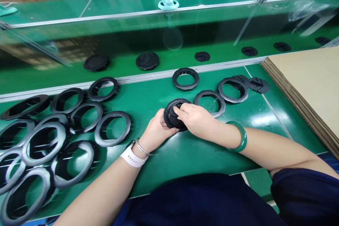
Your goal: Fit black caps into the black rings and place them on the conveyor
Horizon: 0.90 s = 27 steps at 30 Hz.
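My left hand (pixel 158 130) and my right hand (pixel 194 120) meet over a black round plastic ring with an insert (pixel 171 114), held tilted just above the green mat. The left hand cups its lower edge. The right fingers press on its face and hide much of it. A black plastic ring (pixel 209 103) lies just beyond my right hand, not touched. Several more black rings, such as one (pixel 112 129) to my left, lie in a loose heap on the mat.
Black rings (pixel 233 90) and flat black discs (pixel 258 85) lie to the right. A metal-edged shelf rail (pixel 132 77) runs behind the mat, with black discs (pixel 147 60) on a green shelf beyond it. A stack of cardboard sheets (pixel 304 88) stands at the right.
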Motion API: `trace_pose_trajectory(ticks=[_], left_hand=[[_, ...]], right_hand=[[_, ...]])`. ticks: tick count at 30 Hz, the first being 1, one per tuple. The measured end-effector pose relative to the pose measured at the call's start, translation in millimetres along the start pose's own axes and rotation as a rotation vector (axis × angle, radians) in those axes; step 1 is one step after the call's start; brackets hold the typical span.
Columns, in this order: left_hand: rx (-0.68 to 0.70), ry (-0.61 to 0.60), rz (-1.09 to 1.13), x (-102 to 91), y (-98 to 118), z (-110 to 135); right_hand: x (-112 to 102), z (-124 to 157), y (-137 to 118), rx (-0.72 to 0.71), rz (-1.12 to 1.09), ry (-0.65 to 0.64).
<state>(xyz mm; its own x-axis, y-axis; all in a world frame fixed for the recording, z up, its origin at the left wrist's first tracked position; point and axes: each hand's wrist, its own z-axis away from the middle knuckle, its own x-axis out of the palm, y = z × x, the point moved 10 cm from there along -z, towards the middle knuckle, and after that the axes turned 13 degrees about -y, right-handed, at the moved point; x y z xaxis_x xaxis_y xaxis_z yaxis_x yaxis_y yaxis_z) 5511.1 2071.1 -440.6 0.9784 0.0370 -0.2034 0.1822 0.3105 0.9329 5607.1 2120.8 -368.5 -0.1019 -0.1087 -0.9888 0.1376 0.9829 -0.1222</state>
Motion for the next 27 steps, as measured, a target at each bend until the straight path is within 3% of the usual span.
trace_pose_trajectory(ticks=[5,8,11,16,21,27], left_hand=[[0.006,-0.002,0.086,2.9,-1.3,-0.2],[0.042,-0.009,0.252,5.8,2.6,-0.8],[0.134,-0.012,0.359,6.1,11.3,0.2],[0.169,-0.017,0.349,9.5,16.4,5.0],[0.159,-0.065,0.247,15.4,19.4,9.4],[0.193,-0.008,0.079,7.9,21.8,13.0]], right_hand=[[-1.8,-3.6,0.5,0.001,-0.001,-0.008],[-30.6,3.8,11.5,0.008,-0.146,0.214],[-46.8,16.5,43.2,0.178,-0.391,0.412],[-9.4,11.5,70.3,0.348,-0.842,0.283],[-0.4,10.3,70.4,0.382,-0.951,0.312],[10.7,10.7,73.7,0.432,-1.034,0.327]])
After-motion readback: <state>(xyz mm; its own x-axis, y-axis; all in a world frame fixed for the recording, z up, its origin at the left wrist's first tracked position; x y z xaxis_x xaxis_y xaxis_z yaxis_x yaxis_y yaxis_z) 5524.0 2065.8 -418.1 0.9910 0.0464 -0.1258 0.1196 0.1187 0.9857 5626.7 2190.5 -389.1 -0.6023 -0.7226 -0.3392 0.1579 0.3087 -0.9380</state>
